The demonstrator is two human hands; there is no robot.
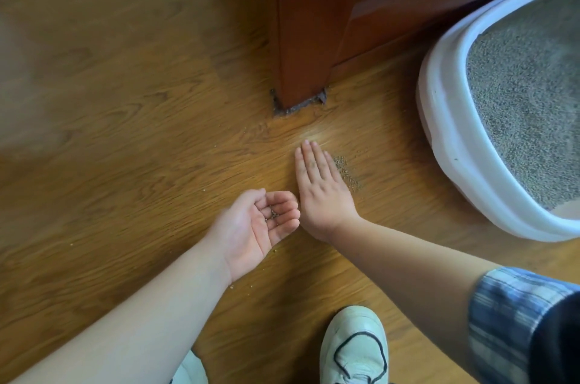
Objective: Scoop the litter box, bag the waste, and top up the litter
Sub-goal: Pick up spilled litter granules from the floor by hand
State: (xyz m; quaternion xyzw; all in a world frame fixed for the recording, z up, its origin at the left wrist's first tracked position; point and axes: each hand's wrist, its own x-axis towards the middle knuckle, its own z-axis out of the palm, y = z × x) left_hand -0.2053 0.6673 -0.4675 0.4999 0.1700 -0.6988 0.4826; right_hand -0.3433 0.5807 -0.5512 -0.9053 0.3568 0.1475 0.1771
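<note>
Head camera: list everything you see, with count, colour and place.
floor: one, brown wood-look, under everything
litter box: one, white, far right, holding grey litter
spilled litter: one small pile, grey, beside the right hand
cabinet post: one, reddish-brown, top centre
shoes: two, whitish, bottom edge
sleeve: one, blue plaid, right arm
left hand: palm up, cupping a few litter grains
right hand: flat on floor, fingers straight

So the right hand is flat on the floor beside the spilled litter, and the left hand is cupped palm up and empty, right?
Not empty: the head view shows the left hand cupped palm up with a few litter grains in it. The right hand is flat on the floor beside the spilled litter, as you said.
</note>
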